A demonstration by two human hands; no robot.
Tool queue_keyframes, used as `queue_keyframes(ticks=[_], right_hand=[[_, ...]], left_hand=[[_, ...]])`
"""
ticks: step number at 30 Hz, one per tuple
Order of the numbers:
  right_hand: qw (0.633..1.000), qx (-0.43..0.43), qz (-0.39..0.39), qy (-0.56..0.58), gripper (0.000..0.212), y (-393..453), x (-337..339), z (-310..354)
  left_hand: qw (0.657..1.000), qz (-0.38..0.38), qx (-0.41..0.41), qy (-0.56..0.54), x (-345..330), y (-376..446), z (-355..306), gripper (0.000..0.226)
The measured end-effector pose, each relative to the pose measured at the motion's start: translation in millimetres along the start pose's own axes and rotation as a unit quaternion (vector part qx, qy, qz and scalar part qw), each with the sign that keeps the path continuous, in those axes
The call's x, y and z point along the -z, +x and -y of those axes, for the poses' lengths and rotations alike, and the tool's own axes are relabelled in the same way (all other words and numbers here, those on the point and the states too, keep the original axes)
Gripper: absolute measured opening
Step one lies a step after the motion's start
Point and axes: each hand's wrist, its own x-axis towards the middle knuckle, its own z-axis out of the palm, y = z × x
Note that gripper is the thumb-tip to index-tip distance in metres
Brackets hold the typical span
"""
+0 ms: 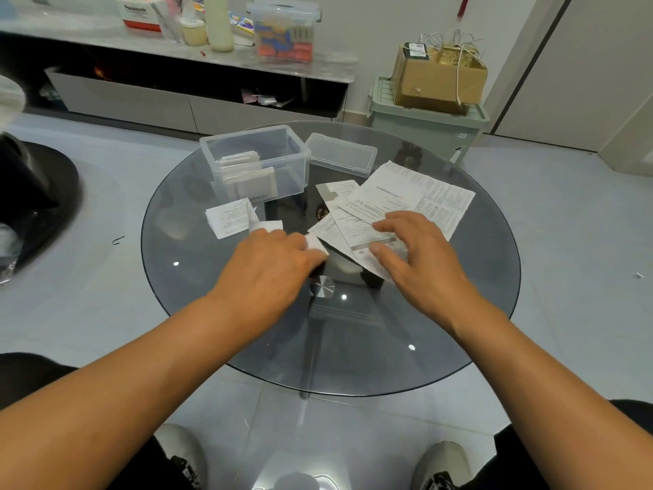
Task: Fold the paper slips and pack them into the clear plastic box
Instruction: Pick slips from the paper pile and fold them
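Two grey shoes (183, 454) and dark-clad knees sit lowest in view, under the near rim of a round smoked-glass table (247, 330). Left hand (268, 267): palm down on the glass, fingers curled over a small folded white slip (314, 242), whose edges show past the knuckles and fingertips. Right hand (413, 252): fingers spread and relaxed, fingertips pressing on a fan of unfolded paper slips (353, 224), thumb lying on the nearest one. Large printed sheet (424, 196): topmost in that fan, beyond the right fingers. Folded slip with print (229, 217): lies just beyond the left hand, beside the box. Clear plastic box (293, 150): open, at the far side of the table, holding several folded slips (243, 171) stacked toward its left. Box lid (341, 153): on the glass, just right of the box.
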Motion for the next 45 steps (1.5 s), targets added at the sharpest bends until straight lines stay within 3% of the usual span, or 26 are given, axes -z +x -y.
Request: queue_keyframes(ticks=[4, 7, 13, 17, 19, 21, 24, 27, 30, 32, 36, 38, 40, 42, 45], right_hand=[[0.995, -0.048, 0.062, -0.057, 0.069, 7, -6, 2], [0.991, -0.077, 0.052, -0.093, 0.077, 17, -5, 6], [0.986, -0.066, 0.021, -0.151, 0.04, 28, -15, 5], [0.987, -0.036, 0.0, -0.154, 0.028, 27, -15, 2], [0.991, -0.024, -0.003, -0.129, 0.027, 23, -14, 2], [0.993, -0.006, -0.001, -0.115, 0.028, 19, -13, 1], [0.993, 0.026, 0.005, -0.114, 0.025, 10, -7, 4], [0.99, 0.057, 0.046, -0.117, 0.008, 0, 7, 16], [0.989, 0.063, 0.1, -0.088, 0.015, -11, 20, 21], [0.991, 0.082, 0.102, -0.023, 0.009, -17, 25, 24], [0.967, 0.022, 0.176, 0.182, 0.006, -25, 34, 26], [0.958, -0.001, 0.189, 0.214, 0.006, -26, 37, 25], [0.953, -0.028, 0.198, 0.228, 0.006, -25, 36, 23], [0.947, -0.054, 0.213, 0.235, 0.017, -26, 33, 21], [0.955, -0.079, 0.19, 0.212, 0.057, -29, 22, 22]], left_hand=[[0.994, 0.031, 0.084, 0.069, 2, 0, 10, 0.052], [0.987, 0.053, 0.113, 0.101, 1, 1, 7, 0.044], [0.985, 0.047, 0.136, 0.097, -4, 2, 16, 0.043], [0.993, -0.059, 0.105, 0.002, -22, -1, 20, 0.037], [0.986, -0.129, 0.069, -0.075, -24, -2, 15, 0.042], [0.976, -0.145, 0.046, -0.155, -19, -1, 8, 0.05], [0.965, -0.107, 0.037, -0.237, -17, -2, 2, 0.061], [0.957, -0.078, 0.024, -0.279, -14, 0, 0, 0.071], [0.951, -0.063, 0.017, -0.304, -10, 1, 1, 0.073], [0.944, -0.042, 0.016, -0.328, -7, 0, 2, 0.073], [0.93, 0.05, 0.019, -0.363, 5, -3, 7, 0.083], [0.924, 0.084, 0.029, -0.372, 8, -5, 9, 0.085], [0.91, 0.087, 0.046, -0.402, 8, -8, 9, 0.072], [0.888, 0.08, 0.059, -0.449, 5, -9, 5, 0.059], [0.874, 0.063, 0.069, -0.477, 2, -8, -4, 0.059]])
